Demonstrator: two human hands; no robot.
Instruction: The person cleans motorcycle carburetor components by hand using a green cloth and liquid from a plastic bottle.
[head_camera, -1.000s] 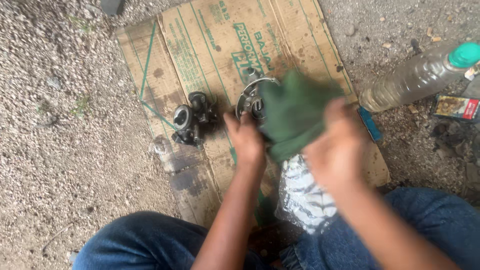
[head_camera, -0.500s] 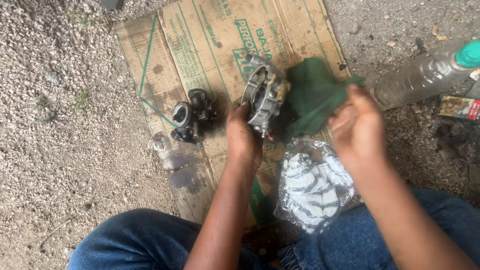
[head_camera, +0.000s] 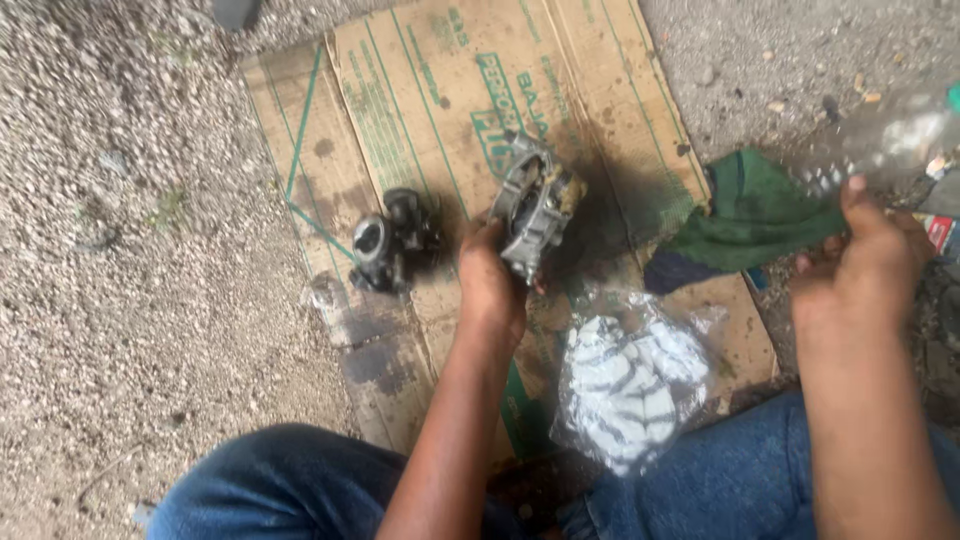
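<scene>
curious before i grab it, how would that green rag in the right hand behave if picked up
The green rag looks floppy: it droops and folds where the right hand pinches its edge. Probably light, since the fingers alone lift it. It may be greasy, judging by the dark stains on the cardboard nearby.

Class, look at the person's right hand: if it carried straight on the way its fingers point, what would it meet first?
The right hand points up and left, already gripping the green cloth. Beyond the cloth, the stained cardboard sheet likely comes next, though depth is unclear.
</scene>
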